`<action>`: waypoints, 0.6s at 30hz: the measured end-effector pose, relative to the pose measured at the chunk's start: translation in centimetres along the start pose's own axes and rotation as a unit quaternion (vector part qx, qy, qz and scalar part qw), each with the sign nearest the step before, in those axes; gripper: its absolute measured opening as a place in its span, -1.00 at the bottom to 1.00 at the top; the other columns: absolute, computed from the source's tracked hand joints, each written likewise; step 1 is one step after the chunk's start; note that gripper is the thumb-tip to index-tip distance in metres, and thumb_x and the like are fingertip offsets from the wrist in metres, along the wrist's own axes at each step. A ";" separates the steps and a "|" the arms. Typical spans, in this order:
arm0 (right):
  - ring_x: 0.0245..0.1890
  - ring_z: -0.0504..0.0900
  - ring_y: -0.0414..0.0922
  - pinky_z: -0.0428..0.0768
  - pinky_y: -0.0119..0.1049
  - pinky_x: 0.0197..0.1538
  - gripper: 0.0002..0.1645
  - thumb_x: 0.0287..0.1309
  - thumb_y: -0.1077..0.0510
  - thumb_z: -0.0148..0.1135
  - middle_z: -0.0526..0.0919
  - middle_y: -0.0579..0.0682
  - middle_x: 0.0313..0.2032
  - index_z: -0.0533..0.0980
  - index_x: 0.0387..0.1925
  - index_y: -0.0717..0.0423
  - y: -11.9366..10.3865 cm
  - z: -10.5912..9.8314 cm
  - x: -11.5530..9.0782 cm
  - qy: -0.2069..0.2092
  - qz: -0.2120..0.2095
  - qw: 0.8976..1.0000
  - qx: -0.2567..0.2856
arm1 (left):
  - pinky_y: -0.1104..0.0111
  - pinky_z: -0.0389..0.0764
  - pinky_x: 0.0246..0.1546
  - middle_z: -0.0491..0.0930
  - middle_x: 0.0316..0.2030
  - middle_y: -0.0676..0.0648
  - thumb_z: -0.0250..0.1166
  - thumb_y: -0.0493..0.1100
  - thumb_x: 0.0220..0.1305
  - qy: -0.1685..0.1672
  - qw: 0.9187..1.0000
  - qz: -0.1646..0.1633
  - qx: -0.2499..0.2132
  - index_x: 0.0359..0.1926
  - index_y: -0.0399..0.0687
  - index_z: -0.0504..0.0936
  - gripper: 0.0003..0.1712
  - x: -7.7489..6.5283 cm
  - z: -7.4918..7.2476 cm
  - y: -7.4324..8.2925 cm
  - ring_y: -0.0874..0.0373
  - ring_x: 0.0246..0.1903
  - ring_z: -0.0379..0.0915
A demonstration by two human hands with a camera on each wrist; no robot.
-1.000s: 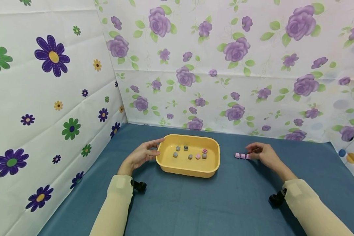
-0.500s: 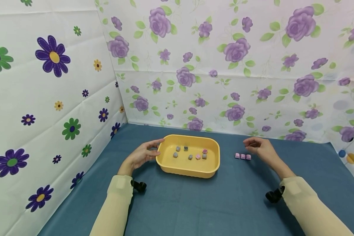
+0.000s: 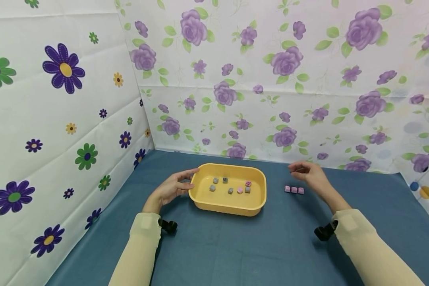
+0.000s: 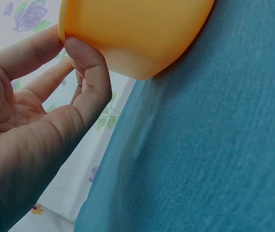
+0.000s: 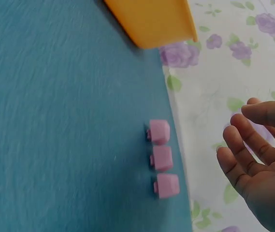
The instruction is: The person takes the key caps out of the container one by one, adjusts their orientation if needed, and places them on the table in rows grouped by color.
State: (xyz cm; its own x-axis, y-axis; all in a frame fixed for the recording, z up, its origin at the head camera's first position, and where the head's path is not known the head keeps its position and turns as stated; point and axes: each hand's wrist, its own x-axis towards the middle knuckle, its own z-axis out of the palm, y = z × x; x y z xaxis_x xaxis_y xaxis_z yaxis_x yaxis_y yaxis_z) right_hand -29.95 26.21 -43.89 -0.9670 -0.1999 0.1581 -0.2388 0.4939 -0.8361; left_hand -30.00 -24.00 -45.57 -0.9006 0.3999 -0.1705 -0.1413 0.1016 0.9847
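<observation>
My left hand (image 3: 171, 186) pinches the left rim of a yellow tray (image 3: 228, 207) between thumb and fingers; the left wrist view shows this grip on the tray wall (image 4: 127, 29). Inside the tray lie several small grey and pink keycaps, such as a grey keycap (image 3: 212, 188) and a pink keycap (image 3: 240, 190). Right of the tray, three pink keycaps (image 3: 294, 190) sit in a row on the cloth. Above and behind that row hovers my right hand (image 3: 309, 174), its fingers loosely bent and holding nothing. The right wrist view shows the keycaps (image 5: 162, 158) apart from the fingers.
A blue cloth (image 3: 236, 250) covers the table. Behind it hangs a white sheet with purple roses (image 3: 224, 93), and a flowered sheet (image 3: 85, 155) stands along the left side. Each wrist carries a black camera (image 3: 169, 226).
My right hand has let go of the rightmost pink keycap, risen and drifted left over the row. The left hand and the tray have stayed in place.
</observation>
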 end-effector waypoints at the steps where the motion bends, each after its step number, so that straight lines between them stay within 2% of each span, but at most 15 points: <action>1: -0.03 0.65 0.00 0.66 -0.15 0.04 -0.67 0.49 0.19 0.24 0.63 0.32 0.07 0.59 0.17 0.27 -0.2 0.1 0.1 0.001 -0.001 1.000 0.001 | 0.26 0.67 0.00 0.31 0.27 -0.33 0.27 -0.33 0.46 0.000 1.000 0.000 0.000 0.60 0.02 0.28 -0.24 0.0 0.0 0.0 -0.08 0.12 0.50; 6: 0.01 0.65 0.10 0.67 -0.20 0.02 -0.65 0.48 0.20 0.24 0.62 0.35 0.08 0.58 0.18 0.29 -0.9 0.7 0.5 -0.002 -0.001 1.000 0.010 | 0.27 0.68 0.00 0.31 0.26 -0.33 0.27 -0.35 0.46 -0.001 1.000 0.001 -0.005 0.60 0.01 0.29 -0.24 0.0 0.0 0.0 -0.08 0.13 0.50; 9: 0.00 0.66 0.07 0.67 -0.26 -0.01 -0.64 0.48 0.21 0.24 0.63 0.35 0.08 0.58 0.19 0.29 -1.1 1.1 0.7 -0.004 -0.005 1.000 0.012 | 0.27 0.68 0.00 0.31 0.26 -0.32 0.28 -0.35 0.45 -0.001 1.000 0.001 -0.008 0.60 0.01 0.29 -0.24 0.0 0.0 0.0 -0.08 0.13 0.50; 16: -0.15 0.64 -0.27 0.68 -0.23 -0.12 -0.64 0.49 0.22 0.22 0.62 0.36 0.08 0.57 0.21 0.31 -1.1 1.7 1.0 -0.013 -0.021 0.999 0.024 | 0.27 0.68 0.01 0.31 0.27 -0.33 0.28 -0.35 0.45 -0.002 1.000 0.001 -0.008 0.60 0.00 0.29 -0.23 -0.1 0.0 0.1 -0.08 0.13 0.50; 18: -0.16 0.62 -0.30 0.68 -0.22 -0.13 -0.64 0.50 0.22 0.22 0.61 0.38 0.08 0.57 0.20 0.32 -1.0 1.7 1.0 -0.013 -0.023 0.999 0.026 | 0.26 0.67 0.01 0.31 0.27 -0.32 0.28 -0.35 0.45 -0.003 1.000 0.001 -0.007 0.60 0.01 0.29 -0.23 0.0 0.0 0.1 -0.08 0.13 0.49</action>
State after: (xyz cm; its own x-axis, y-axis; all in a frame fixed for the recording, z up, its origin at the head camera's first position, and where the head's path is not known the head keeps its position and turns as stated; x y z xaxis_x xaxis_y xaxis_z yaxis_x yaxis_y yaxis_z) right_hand -30.51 24.06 -43.75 -0.9524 -0.2428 0.1842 -0.2772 0.4389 -0.8547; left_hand -29.97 -24.01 -45.47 -0.8985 0.4052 -0.1688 -0.1452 0.0886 0.9854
